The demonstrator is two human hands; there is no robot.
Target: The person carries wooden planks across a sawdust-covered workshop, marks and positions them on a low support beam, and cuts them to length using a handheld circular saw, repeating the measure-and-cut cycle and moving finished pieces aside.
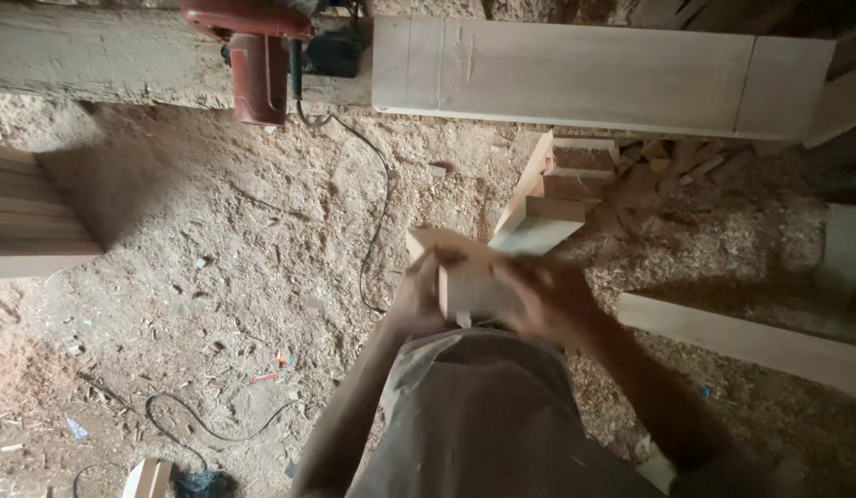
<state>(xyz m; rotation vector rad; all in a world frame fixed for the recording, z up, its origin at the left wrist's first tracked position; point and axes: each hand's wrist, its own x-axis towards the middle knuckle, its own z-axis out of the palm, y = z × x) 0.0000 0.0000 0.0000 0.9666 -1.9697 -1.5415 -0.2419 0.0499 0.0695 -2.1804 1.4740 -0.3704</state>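
Both of my hands hold a short pale wooden block (465,277) in front of my body, above the sawdust floor. My left hand (419,297) grips its left side. My right hand (549,297) wraps over its right side and is blurred. Just beyond the block lies a pile of wooden offcuts (561,189).
A red power saw (257,55) rests on a rough beam (96,55) at the top, its black cord (377,203) trailing over the sawdust floor. A long pale plank (584,74) lies top right, another board (750,341) at right, stacked boards (27,217) at left.
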